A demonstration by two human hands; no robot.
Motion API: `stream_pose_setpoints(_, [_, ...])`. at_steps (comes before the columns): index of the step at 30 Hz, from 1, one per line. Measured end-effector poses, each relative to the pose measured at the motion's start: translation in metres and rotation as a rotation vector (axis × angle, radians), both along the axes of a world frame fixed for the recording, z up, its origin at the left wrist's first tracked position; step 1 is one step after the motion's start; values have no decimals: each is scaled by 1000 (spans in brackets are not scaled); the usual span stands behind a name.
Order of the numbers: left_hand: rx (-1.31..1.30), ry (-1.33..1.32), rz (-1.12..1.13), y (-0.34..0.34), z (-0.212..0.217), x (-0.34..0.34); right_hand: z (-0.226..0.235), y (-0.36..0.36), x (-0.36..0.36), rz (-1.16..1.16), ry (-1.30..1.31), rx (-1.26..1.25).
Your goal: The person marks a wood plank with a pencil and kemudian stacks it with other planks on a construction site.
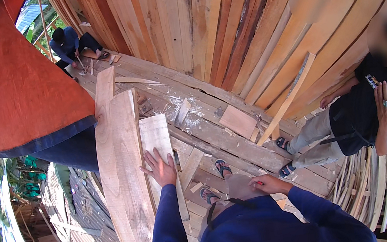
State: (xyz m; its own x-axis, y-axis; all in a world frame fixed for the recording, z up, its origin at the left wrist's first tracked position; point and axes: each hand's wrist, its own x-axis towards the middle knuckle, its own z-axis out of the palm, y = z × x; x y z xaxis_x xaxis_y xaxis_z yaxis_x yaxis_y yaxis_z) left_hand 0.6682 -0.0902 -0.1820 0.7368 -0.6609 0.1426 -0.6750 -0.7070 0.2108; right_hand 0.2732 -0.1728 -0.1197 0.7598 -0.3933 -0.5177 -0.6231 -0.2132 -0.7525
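Observation:
My left hand (162,169) lies flat with its fingers spread on a short pale plank (155,133). Beside that plank, to the left, a long wide plank (122,164) runs away from me. My right hand (272,184) is closed over my leg, with a small red thing (260,182) showing between thumb and fingers. Its kind is too small to make out; most of it is hidden by the hand.
Wood shavings and offcuts, including a square board piece (237,121), litter the plank floor (202,114). A curved plank wall (179,28) rises ahead; a wooden strip (290,96) leans there. One person (365,95) stands right, another (70,47) sits far left. Orange tarp (17,82) hangs left.

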Motion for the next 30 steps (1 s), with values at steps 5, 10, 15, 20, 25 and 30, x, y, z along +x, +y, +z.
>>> stream_pose_setpoints(5, [123, -11, 61, 2, 2, -3, 112, -27, -47, -87, 187, 386])
stream_pose_setpoints(10, [221, 27, 47, -11, 10, -14, 78, -27, -58, -154, -93, 507])
stream_pose_setpoints(15, [252, -12, 62, -6, 9, -7, 52, -31, 51, -120, -235, 279])
stream_pose_setpoints(20, [248, -1, 49, -11, 9, -11, 3, -21, 100, 140, -340, -103])
stream_pose_setpoints(25, [161, -54, 43, -4, -6, -4, 14, -17, 119, 146, -340, -74])
stream_pose_setpoints(30, [4, -57, -9, -3, -9, 0, 59, -17, 131, 63, -190, 106])
